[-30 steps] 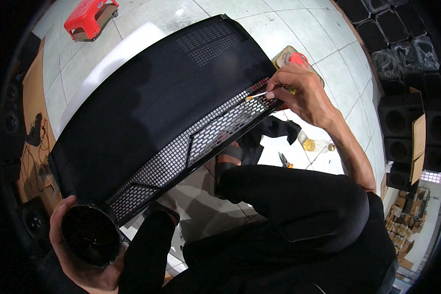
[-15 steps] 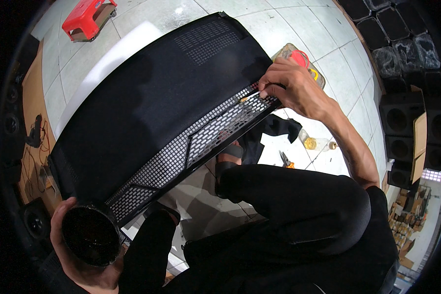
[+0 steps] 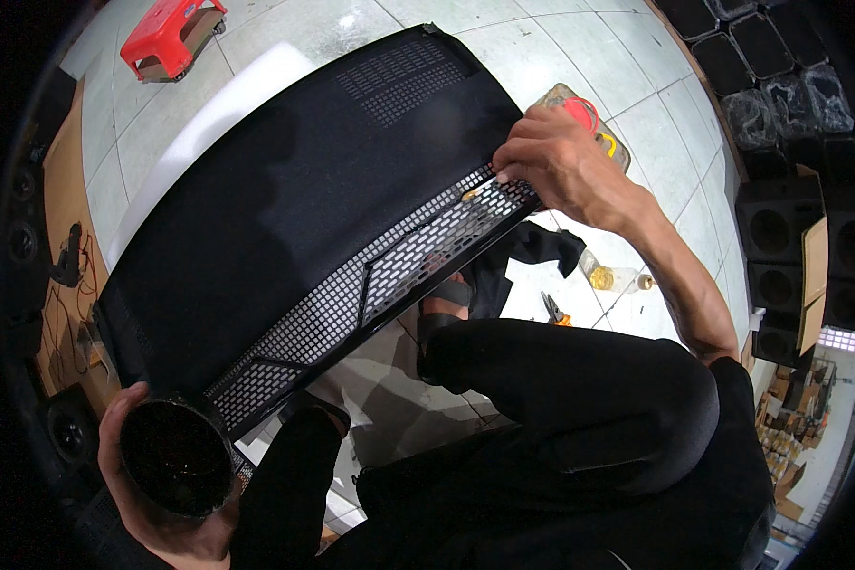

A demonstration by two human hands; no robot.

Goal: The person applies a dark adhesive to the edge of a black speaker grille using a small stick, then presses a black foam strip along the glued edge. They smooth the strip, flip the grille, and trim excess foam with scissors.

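Across my legs lies a long curved speaker grille [image 3: 389, 275], a perforated panel with black fabric [image 3: 285, 180] over its broad upper face. The holes along the near edge are bare. My left hand [image 3: 114, 456] curls around a round cup [image 3: 176, 456] with dark contents, close to the grille's near left corner. At the far right end, my right hand [image 3: 565, 171] pinches a thin pale stick with a yellowish tip [image 3: 469, 195]. That tip rests at the perforated strip, beside the fabric's edge; the fingers hide most of the stick.
A white foam sheet [image 3: 199, 123] lies beyond the panel, and a red stool [image 3: 171, 40] stands far left. Near my right arm are a bottle with yellowish liquid [image 3: 617, 279], orange-handled pliers [image 3: 555, 309] and black cloth [image 3: 541, 245]. Speaker boxes [image 3: 779, 233] line the right side.
My right hand has shifted slightly left along the grille's edge, and the stick's tip has moved a little with it. My left hand and the cup stay in place.
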